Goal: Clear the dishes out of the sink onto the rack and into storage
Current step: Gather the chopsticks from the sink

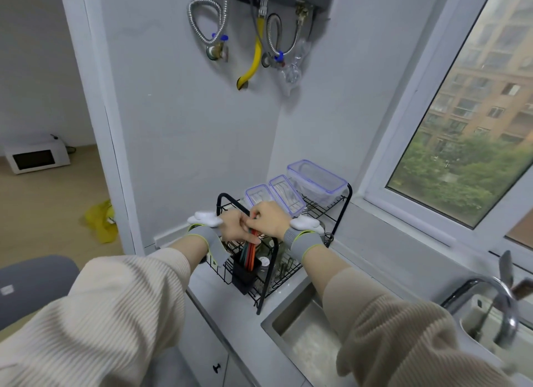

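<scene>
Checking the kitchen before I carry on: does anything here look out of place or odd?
Yes: a microwave sits on the floor of the next room, and a crumpled yellow bag lies by the doorway. The rack looks orderly.

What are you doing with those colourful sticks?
A person is standing at the kitchen counter, putting away washed things. Both the left hand and the right hand hold a bunch of coloured chopsticks, whose lower ends sit in the black holder on the front of the dish rack. Clear plastic boxes sit on the rack's top shelf. The part of the sink in view looks empty.
</scene>
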Demonstrator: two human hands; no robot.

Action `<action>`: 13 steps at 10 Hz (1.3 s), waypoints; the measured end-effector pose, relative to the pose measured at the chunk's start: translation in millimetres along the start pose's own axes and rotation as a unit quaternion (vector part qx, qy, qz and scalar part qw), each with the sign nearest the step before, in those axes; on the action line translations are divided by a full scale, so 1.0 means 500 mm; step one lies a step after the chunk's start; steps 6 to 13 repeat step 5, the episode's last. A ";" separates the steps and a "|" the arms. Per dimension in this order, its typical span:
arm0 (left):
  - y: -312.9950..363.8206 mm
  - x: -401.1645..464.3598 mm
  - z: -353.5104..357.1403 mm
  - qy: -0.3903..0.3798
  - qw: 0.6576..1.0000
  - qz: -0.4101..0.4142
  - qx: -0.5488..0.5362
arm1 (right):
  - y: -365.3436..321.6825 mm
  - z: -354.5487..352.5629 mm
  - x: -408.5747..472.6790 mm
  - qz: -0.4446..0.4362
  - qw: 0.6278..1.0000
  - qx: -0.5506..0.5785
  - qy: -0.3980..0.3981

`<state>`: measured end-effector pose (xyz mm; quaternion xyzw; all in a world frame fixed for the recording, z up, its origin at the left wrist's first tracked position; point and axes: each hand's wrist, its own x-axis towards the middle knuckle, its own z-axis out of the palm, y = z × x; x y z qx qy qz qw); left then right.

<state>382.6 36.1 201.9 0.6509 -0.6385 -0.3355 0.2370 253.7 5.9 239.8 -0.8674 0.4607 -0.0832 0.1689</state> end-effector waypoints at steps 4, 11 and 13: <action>0.071 0.014 -0.074 0.066 0.996 0.056 -0.039 | -0.014 -0.083 0.022 0.023 0.996 -0.001 0.082; 0.099 0.022 -0.090 0.105 0.990 0.093 -0.034 | -0.010 -0.114 0.026 0.022 0.993 0.001 0.120; 0.099 0.022 -0.090 0.105 0.990 0.093 -0.034 | -0.010 -0.114 0.026 0.022 0.993 0.001 0.120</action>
